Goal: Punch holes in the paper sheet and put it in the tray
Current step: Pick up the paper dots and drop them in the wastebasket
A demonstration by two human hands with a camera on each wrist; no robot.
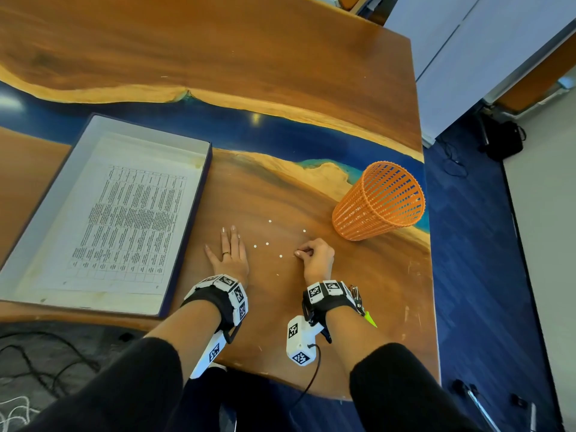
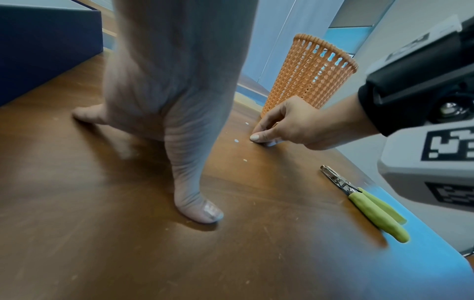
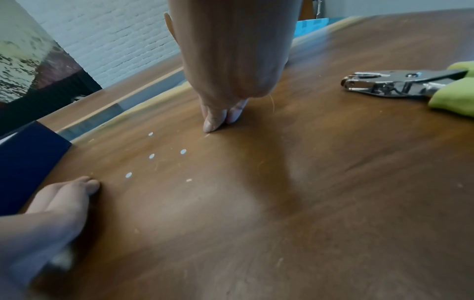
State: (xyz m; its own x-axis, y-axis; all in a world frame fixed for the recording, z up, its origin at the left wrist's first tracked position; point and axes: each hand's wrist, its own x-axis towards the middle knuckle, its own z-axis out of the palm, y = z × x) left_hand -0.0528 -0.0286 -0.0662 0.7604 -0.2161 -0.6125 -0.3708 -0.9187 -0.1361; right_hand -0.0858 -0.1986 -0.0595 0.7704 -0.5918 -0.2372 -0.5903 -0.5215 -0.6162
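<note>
The printed paper sheet [image 1: 124,219] lies flat inside the shallow white tray [image 1: 40,219], which has dark blue outer walls, at the left. My left hand [image 1: 229,244] rests flat on the wooden table beside the tray, fingers straight, with its thumb [image 2: 200,213] spread. My right hand [image 1: 298,253] has its fingers curled, and thumb and forefinger pinch a tiny paper dot at the table top [image 3: 215,125]. Several white punched dots [image 1: 267,243] [image 3: 183,151] lie scattered between the hands. The hole punch [image 2: 364,201] [image 3: 400,83], with green handles, lies on the table by my right wrist.
An orange mesh basket [image 1: 380,201] [image 2: 307,75] stands upright at the right, near the table edge [image 1: 430,275]. A blue resin band [image 1: 218,123] runs across the table behind the tray. Cables lie on the floor [image 1: 46,363] at the lower left.
</note>
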